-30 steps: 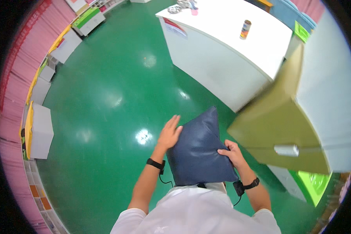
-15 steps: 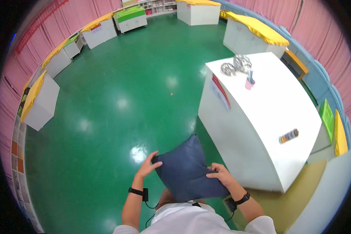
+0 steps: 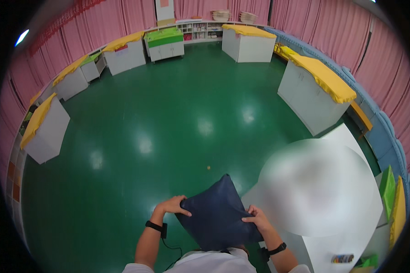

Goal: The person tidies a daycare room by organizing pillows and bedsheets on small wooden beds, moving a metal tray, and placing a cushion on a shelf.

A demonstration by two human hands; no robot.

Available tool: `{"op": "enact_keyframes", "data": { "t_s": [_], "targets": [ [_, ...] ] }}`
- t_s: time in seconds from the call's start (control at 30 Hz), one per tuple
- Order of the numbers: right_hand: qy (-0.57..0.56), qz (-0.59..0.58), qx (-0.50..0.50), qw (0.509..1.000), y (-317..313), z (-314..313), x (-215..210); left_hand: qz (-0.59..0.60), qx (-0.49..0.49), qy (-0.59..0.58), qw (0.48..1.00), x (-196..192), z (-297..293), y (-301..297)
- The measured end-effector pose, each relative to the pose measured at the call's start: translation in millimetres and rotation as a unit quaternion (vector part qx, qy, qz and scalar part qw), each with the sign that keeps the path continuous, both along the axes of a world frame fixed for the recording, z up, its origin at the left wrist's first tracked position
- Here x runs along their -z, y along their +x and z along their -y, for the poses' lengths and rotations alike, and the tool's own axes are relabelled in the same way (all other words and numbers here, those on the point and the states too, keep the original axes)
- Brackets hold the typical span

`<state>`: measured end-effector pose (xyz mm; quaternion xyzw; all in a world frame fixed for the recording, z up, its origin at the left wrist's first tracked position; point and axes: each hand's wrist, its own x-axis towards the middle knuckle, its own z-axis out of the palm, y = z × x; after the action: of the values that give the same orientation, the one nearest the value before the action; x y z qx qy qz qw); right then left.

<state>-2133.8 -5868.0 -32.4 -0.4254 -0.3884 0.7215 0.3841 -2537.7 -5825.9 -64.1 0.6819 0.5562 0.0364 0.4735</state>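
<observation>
Dark navy cushion [image 3: 219,213], soft matte fabric, squarish, held diamond-wise at chest; top corner points away, over green floor [image 3: 168,136]. Left hand [image 3: 172,205] and right hand [image 3: 256,219] clamp opposite side corners.

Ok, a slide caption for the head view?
Both hands, left hand and right hand, grip a dark blue fabric cushion above a glossy green floor.

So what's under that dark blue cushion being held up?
Beneath the dark blue cushion only shiny green floor shows around its edges. The left hand and right hand grip its sides; whatever lies directly below stays hidden.
</observation>
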Motion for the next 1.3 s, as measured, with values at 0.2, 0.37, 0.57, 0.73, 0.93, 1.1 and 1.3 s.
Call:
{"op": "enact_keyframes", "data": {
  "t_s": [0.2, 0.37, 0.57, 0.73, 0.93, 1.1, 1.3],
  "targets": [
    [-0.012, -0.014, 0.008, 1.0, -49, -258, 19, 0.083, -0.058, -0.062, 0.993, 17, -252, -37],
    [0.018, -0.024, -0.027, 0.999, -85, -516, -30, 0.179, -0.141, -0.033, 0.973, -15, -472, -74],
    [-0.01, 0.15, -0.236, 0.96, -140, -792, -36, 0.223, -0.211, -0.016, 0.952, -13, -699, -125],
    [0.003, 0.211, -0.321, 0.923, -195, -1013, -3, 0.221, -0.195, -0.047, 0.954, 11, -925, -183],
    [-0.001, 0.192, -0.252, 0.949, -253, -1265, -19, 0.19, -0.124, -0.011, 0.974, -30, -1206, -244],
    [-0.009, 0.176, -0.205, 0.963, -268, -1440, 21, 0.105, -0.057, 0.008, 0.993, -20, -1426, -257],
    [-0.04, 0.138, -0.183, 0.973, -306, -1747, 52, 0.048, -0.05, 0.025, 0.997, -12, -1725, -298]
  ]
}}
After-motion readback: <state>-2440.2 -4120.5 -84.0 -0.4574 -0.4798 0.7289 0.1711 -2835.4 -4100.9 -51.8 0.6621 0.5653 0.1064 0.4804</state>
